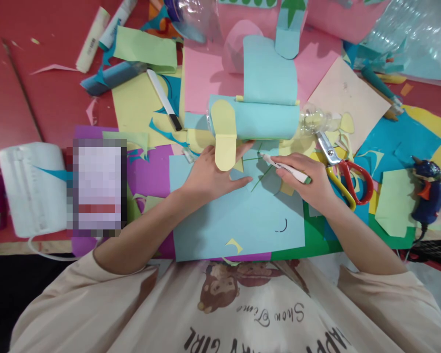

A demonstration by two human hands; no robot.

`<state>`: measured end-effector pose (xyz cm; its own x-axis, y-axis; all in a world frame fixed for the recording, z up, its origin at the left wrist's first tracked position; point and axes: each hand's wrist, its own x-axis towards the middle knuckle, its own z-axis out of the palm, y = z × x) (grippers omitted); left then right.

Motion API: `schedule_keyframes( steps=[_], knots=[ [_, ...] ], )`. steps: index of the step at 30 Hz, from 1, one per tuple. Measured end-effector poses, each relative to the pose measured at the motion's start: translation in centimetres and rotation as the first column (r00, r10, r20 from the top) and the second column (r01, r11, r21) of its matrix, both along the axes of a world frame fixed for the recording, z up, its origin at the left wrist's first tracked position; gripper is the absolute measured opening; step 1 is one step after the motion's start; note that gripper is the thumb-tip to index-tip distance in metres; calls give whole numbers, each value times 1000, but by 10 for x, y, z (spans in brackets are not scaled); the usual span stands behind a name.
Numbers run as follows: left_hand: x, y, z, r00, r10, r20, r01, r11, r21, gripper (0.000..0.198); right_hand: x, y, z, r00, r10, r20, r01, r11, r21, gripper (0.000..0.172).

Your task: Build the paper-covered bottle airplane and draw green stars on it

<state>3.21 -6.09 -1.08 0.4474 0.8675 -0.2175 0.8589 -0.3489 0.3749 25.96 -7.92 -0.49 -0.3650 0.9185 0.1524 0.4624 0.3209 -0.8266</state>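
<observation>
left hand point(209, 175): flat, palm down on the light-blue sheet point(242, 225), fingers released and spread, gripping nothing. Looks like a hold-down so the paper doesn't skate under the pen.
right hand point(308, 182): fingers clenched round a white marker point(283, 168) in a writing grip, barrel low, heel of the hand on the sheet, probably for steadiness.
marker tip: pointing left toward the left hand's fingertips, at or just above the sheet near thin green lines point(259, 169); can't tell if it is touching.
light-blue sheet: lies flat at the counter's near edge, mid-width, on top of purple and green paper. Carries a small black arc point(282, 226) and a yellow scrap point(234, 245) near its near edge.
wrapped bottle point(264, 120): clear bottle on its side in a blue paper sleeve, along the sheet's far edge, just beyond both hands. A yellow tab point(225, 139) hangs off its left end and overlaps the left hand's fingers.
scissors point(347, 174): just right of the right hand, handles toward the near edge, so within easy reach.
glue gun point(428, 189): near the counter's right edge, well apart from the hands.
craft knife point(165, 100): on yellow paper, left of the bottle.
glue stick point(92, 39): far-left corner of the red counter point(18, 98).
rest: loose coloured offcuts around the sheet.
</observation>
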Motion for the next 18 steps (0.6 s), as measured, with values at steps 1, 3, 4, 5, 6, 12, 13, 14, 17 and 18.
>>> schedule_keyframes(
  steps=[1, 3, 4, 5, 6, 12, 13, 14, 17, 18],
  knots=[
    [0, 0, 0, 1000, -2, 4, 2, 1000, -2, 70, 0, 0, 0, 1000, 6, -3, -6, 1000, -11, 22],
    [0, 0, 1, 1000, -6, 15, 6, 1000, -2, 70, -1, -1, 1, 1000, 19, -11, -19, 999, -28, 22],
    [0, 0, 1, 1000, -5, 16, 5, 1000, -3, 70, -1, -2, 1, 1000, 25, -13, -25, 999, -34, 22],
    [0, 0, 1, 1000, -3, 14, 3, 1000, -5, 70, -1, -2, 2, 999, 30, -14, -30, 999, -38, 22],
    [0, 1, 2, 1000, 2, 11, -2, 1000, -8, 70, -1, -2, 2, 999, 35, -13, -35, 998, -43, 22],
    [0, 1, 2, 1000, 5, 7, -5, 1000, -20, 70, -1, -3, 5, 999, 52, -1, -52, 997, -62, 20],
    [0, 1, 1, 1000, 2, 6, -2, 1000, -20, 71, -1, -4, 5, 998, 57, -5, -58, 996, -61, 19],
    [0, 1, 1, 1000, -1, 4, 1, 1000, -17, 71, -1, -4, 5, 998, 64, -10, -64, 996, -58, 19],
    [-1, 1, 0, 1000, -11, 3, 11, 1000, 5, 71, -1, -3, 5, 996, 81, -21, -82, 995, -49, 18],
    [-1, 0, -1, 1000, -17, 5, 17, 1000, 14, 70, 0, -3, 5, 996, 86, -25, -87, 995, -49, 18]
  ],
)
